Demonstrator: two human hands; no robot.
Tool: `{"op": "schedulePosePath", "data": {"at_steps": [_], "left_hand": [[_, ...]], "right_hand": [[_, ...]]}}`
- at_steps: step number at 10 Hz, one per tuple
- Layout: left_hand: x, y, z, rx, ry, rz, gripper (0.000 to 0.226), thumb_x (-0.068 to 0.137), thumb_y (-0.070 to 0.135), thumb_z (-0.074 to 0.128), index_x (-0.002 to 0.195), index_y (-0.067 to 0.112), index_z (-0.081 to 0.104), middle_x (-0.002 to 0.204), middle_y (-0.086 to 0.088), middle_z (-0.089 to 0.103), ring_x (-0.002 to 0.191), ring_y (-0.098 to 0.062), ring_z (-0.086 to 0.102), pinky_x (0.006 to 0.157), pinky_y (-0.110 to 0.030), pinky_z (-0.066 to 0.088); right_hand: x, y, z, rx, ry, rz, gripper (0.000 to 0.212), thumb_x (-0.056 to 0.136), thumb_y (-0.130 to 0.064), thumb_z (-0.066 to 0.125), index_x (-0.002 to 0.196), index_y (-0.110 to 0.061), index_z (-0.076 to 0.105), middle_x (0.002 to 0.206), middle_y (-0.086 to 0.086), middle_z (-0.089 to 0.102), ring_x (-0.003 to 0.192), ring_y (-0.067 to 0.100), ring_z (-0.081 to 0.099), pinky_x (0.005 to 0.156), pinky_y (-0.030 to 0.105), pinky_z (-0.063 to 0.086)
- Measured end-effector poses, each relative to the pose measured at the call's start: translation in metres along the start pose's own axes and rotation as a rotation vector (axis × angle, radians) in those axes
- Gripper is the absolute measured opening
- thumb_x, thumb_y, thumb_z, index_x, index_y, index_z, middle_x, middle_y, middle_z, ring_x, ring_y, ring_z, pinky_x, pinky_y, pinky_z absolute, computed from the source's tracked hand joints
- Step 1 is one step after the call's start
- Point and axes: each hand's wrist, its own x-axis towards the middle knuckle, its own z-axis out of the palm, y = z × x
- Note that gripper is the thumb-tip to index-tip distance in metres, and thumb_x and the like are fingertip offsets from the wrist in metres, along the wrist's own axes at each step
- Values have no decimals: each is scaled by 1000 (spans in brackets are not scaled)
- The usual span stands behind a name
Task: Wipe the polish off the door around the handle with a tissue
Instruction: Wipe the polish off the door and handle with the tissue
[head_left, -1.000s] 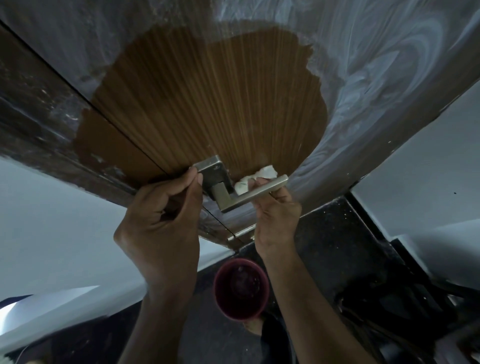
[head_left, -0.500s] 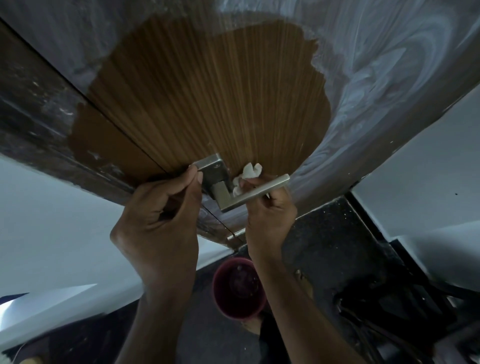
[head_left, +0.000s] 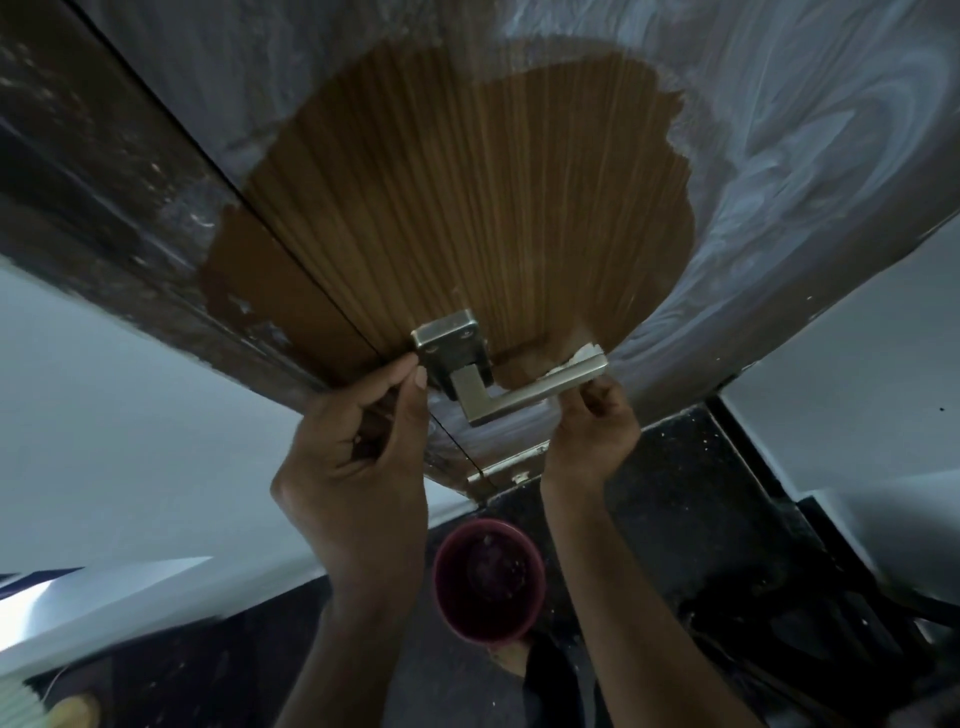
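A brown wood-grain door (head_left: 467, 208) fills the top of the view. A wiped bare patch surrounds the metal lever handle (head_left: 519, 397), and white swirled polish (head_left: 831, 130) covers the door beyond it. My right hand (head_left: 592, 431) sits under the lever's free end and pinches a white tissue (head_left: 576, 358), which peeks out behind the lever against the door. My left hand (head_left: 358, 457) is at the door edge beside the handle's square plate (head_left: 449, 335), thumb and fingers curled close; whether it grips anything is hidden.
A maroon cup (head_left: 488, 579) stands on the dark speckled floor (head_left: 675, 519) below the hands. White walls (head_left: 104, 441) flank the door on both sides. A dark tangle of objects (head_left: 831, 623) lies at lower right.
My right hand has slid the tissue rightward behind the lever, from near the handle's neck to the lever's free end. The left hand has stayed by the plate.
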Motion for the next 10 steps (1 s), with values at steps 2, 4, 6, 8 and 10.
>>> {"op": "schedulePosePath", "data": {"at_steps": [2, 4, 6, 8, 10], "left_hand": [[-13, -18, 3, 89, -83, -241, 14, 90, 26, 74, 99, 36, 76, 85, 22, 74, 74, 1, 68, 67, -8, 51], [-18, -29, -3, 107, -56, -350, 15, 91, 26, 74, 96, 40, 75, 84, 18, 76, 69, -3, 70, 70, -34, 62], [-19, -27, -9, 114, -39, -361, 26, 91, 28, 71, 92, 54, 66, 89, 21, 75, 67, -2, 70, 63, -34, 62], [-21, -31, -18, 136, -29, -363, 25, 89, 34, 71, 86, 57, 62, 86, 16, 75, 65, -4, 68, 65, -29, 60], [-21, -34, -20, 230, -30, -156, 14, 90, 24, 73, 102, 31, 77, 95, 11, 78, 69, 2, 66, 67, -11, 55]], "right_hand": [[-14, 3, -5, -108, 20, 76, 14, 84, 2, 72, 88, -12, 71, 91, 5, 74, 91, 19, 74, 75, 22, 60], [-26, -8, 4, -111, -29, 77, 18, 83, 2, 71, 83, -16, 68, 82, -2, 71, 79, 8, 71, 77, 30, 61], [-83, -1, 25, -106, -214, -107, 21, 78, -13, 80, 89, 2, 71, 84, 11, 74, 79, 21, 74, 69, 32, 62], [-56, 4, 17, -248, -47, 3, 18, 82, -2, 76, 81, -18, 68, 85, 1, 73, 84, 16, 72, 79, 37, 62], [-104, 4, 39, -56, -185, 160, 8, 85, -3, 74, 92, 1, 73, 89, 15, 76, 85, 30, 75, 78, 45, 63]]}}
